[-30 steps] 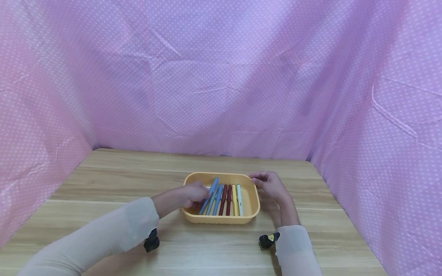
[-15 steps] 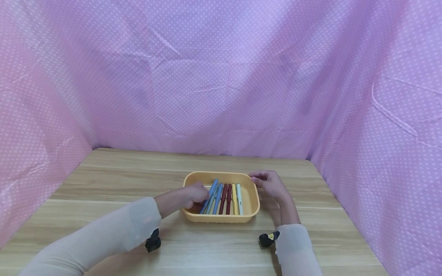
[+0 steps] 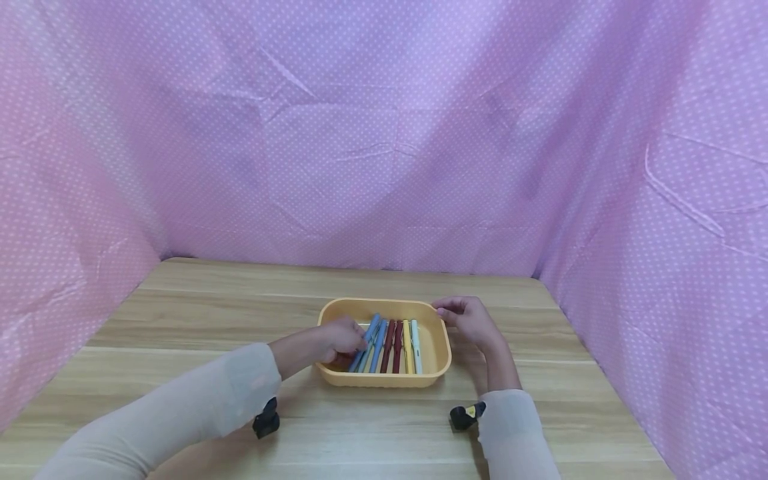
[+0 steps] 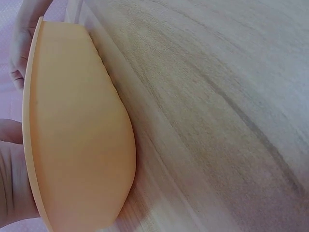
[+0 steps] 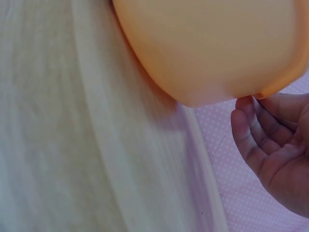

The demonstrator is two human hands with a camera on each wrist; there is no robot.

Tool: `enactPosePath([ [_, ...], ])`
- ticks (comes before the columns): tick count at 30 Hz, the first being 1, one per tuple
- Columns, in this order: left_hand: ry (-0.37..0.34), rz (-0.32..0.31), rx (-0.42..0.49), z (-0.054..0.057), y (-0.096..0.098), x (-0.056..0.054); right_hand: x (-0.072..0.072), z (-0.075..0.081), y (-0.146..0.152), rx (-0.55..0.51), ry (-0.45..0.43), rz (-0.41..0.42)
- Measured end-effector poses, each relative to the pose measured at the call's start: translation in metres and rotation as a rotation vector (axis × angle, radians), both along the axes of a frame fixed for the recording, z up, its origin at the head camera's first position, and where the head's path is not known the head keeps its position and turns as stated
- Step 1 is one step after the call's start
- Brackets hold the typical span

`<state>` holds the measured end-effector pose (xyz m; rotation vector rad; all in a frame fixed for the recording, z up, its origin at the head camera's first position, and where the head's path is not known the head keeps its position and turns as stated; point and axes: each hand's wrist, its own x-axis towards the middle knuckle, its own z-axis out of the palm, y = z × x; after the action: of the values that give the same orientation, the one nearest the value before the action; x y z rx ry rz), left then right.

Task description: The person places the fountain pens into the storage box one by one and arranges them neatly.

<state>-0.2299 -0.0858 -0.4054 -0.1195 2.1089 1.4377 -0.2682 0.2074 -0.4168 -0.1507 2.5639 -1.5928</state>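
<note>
A yellow plastic tray holds a row of pens lying side by side. My left hand reaches over the tray's left side and pinches the leftmost blue pen, which leans against its neighbour. To its right lie another blue pen, dark red pens, a yellow pen and a pale mint pen. At the back right corner my right hand pinches the rim with thumb and fingers. In the left wrist view the tray wall hides the pens and the left fingertips.
The tray stands on a wood-grain table. Pink dotted cloth hangs behind the table and along both sides. Black wrist cameras sit below each sleeve cuff.
My left hand has shifted slightly right, and the leftmost blue pen has slid a little closer to the row. The right hand stays at the tray's rim.
</note>
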Motion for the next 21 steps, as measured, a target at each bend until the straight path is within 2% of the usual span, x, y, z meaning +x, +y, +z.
enactPosePath([
  [4, 0.03, -0.004, -0.022, -0.0005, 0.0008, 0.0006, 0.0, -0.0004, -0.0002, -0.001, -0.004, -0.002],
  [11, 0.156, -0.034, -0.211, 0.0046, 0.0031, 0.0013, -0.0003, 0.0002, 0.0002, 0.003, 0.009, -0.002],
  [15, 0.175, -0.024, -0.236, 0.0057, 0.0036, 0.0015, -0.0006, 0.0005, 0.0005, 0.001, 0.011, 0.002],
  [21, 0.163, 0.005, -0.234, 0.0069, 0.0027, 0.0024, -0.002, -0.0011, 0.0003, -0.005, 0.015, 0.01],
])
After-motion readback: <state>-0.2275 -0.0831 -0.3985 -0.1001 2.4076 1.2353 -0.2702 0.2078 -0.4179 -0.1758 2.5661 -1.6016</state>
